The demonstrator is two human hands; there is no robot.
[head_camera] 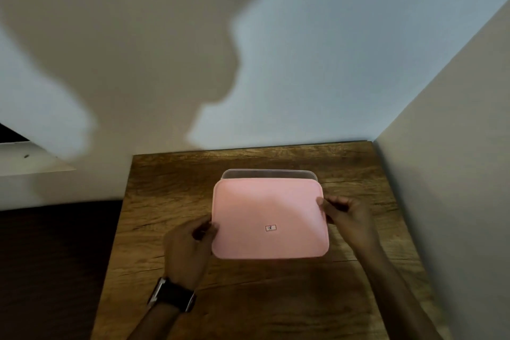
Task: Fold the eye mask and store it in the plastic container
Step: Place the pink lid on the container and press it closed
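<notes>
A pink rectangular lid [269, 217] with a small label near its middle is held over the clear plastic container [269, 173], whose far rim shows just behind the lid. My left hand [190, 248] pinches the lid's left edge. My right hand [343, 214] pinches its right edge. The lid sits shifted toward me, so the container's inside is hidden. No eye mask can be seen.
The container stands on a small wooden table [171, 188] pushed into a corner, with a white wall behind and another wall [455, 160] close on the right. A dark floor area [55, 257] lies to the left. A black watch [172, 295] is on my left wrist.
</notes>
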